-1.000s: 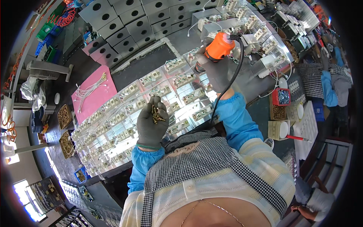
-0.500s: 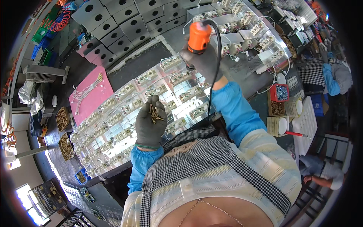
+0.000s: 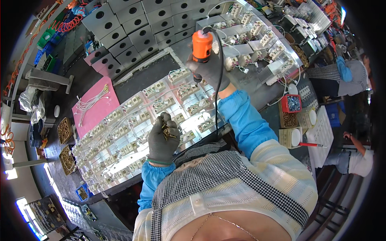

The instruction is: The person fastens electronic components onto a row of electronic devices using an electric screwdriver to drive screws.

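My left hand [image 3: 160, 145], in a grey glove, is curled round a small heap of brass-coloured screws [image 3: 166, 132] that shows between the fingers. It hovers over the near side of rows of silver metal units with pale terminal blocks [image 3: 163, 105] and short white wires. Farther right, my gloved right hand [image 3: 215, 73] grips an orange electric screwdriver [image 3: 202, 47]. Its dark tip end points down over the far right of those rows; whether the tip touches a unit, I cannot tell. A black cord [image 3: 220, 66] runs from the tool's top down past my right forearm.
Silver boxes [image 3: 140, 34] with round holes are stacked at the back. White cables [image 3: 89, 103] lie on a pink sheet at left, near trays of screws [image 3: 65, 130]. More wired units [image 3: 257, 50] and a red bin [image 3: 291, 103] stand right. Other people are beyond.
My right hand and the screwdriver have shifted slightly left and away from me. The fingers of my left hand have curled further over the screws. A person at far right has moved.
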Demonstrator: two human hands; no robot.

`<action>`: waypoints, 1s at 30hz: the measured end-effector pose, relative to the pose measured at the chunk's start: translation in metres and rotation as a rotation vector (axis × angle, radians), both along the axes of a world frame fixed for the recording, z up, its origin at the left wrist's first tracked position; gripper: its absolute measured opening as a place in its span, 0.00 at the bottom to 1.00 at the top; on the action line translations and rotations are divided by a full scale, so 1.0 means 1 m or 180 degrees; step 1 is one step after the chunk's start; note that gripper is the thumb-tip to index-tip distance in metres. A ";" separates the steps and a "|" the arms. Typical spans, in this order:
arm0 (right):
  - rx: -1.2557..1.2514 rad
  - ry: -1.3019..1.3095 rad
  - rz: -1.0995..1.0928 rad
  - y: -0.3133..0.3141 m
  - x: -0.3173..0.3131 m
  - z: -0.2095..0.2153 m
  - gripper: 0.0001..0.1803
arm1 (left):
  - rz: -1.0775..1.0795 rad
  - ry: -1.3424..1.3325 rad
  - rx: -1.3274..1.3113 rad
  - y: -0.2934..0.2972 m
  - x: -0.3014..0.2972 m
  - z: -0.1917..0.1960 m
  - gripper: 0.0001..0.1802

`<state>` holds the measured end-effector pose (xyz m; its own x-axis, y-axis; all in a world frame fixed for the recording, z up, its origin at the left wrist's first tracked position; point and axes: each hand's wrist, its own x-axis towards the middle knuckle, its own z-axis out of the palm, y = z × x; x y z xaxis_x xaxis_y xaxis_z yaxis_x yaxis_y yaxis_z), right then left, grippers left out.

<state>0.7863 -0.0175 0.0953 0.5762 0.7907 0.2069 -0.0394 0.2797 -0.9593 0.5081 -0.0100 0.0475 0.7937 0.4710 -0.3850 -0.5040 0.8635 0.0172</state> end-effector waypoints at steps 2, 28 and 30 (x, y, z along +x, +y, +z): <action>-0.0354 -0.0017 0.0244 -0.006 -0.001 0.008 0.29 | -0.0045 0.0085 0.0060 0.000 0.007 0.004 0.13; 0.0045 0.0090 0.0359 -0.050 0.003 0.093 0.19 | -0.0378 -0.0056 0.0019 -0.001 0.001 -0.010 0.16; 0.0494 0.0219 0.0274 -0.062 -0.005 0.112 0.18 | -0.0389 -0.0052 0.0125 -0.007 0.004 -0.010 0.16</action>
